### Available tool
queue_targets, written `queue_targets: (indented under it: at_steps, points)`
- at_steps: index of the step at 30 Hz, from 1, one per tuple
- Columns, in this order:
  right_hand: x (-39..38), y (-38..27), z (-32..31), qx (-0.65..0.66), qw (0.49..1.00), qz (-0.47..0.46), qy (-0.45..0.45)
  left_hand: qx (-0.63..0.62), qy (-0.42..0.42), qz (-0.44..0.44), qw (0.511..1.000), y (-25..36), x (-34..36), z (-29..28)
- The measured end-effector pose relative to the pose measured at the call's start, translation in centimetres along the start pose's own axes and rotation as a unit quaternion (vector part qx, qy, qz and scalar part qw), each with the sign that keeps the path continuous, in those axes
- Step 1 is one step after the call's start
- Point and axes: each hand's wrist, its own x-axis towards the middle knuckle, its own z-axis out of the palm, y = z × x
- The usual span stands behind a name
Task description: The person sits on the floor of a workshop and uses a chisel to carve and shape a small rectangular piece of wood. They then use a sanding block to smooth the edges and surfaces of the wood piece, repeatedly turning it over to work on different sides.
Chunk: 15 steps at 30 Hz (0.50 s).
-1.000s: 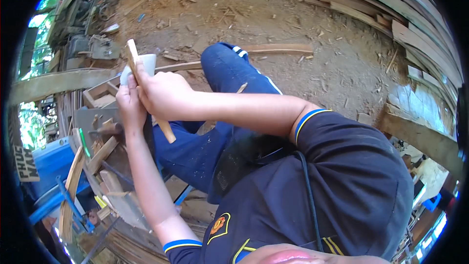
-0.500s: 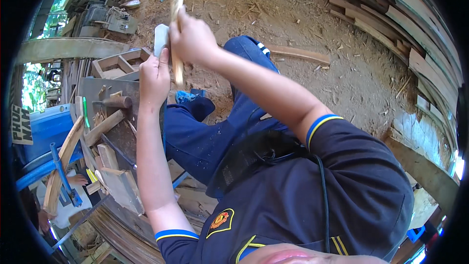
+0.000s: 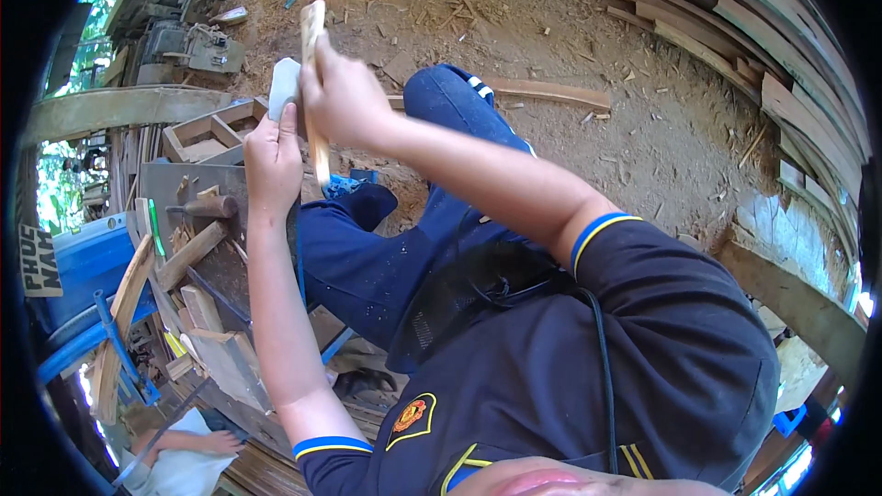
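A: Hands?

B: Left hand pinches the lower end of a pale flat slab, thumb against it. Right hand is closed round the middle of a narrow wooden strip; slight blur, exact finger placement hidden.

A: Where's the strip?

B: Just right of the slab, pokes out above and below the right fist. Contact with the slab: can't tell.

A: How far along?

B: Strip is cut to a slim length, both pieces in hand. Can't tell if the strip's faces are finished; nothing here shows what's left on it.

A: Around the hands?

B: Just left of the left hand: divided wooden box. Below-left: wooden mallet-like tool, then an offcut, green-handled tool left of that.

A: Further out?

B: Blue bin well left. Co-worker's hand well below-left. Stacked boards far right of the right hand.
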Motion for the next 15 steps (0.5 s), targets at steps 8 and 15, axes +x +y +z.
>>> queue_targets:
  at_steps: [8, 15]
  points:
    - [3.4, 1.9, 0.1, -0.013, 0.999, 0.010, 0.043, 0.038, -0.026, 0.005, 0.999, 0.3, 0.1, -0.3]
    - [1.0, 3.6, 1.3, 0.162, 0.985, 0.049, 0.043, -0.038, -0.006, 0.019, 0.999, 0.1, -0.2, 0.3]
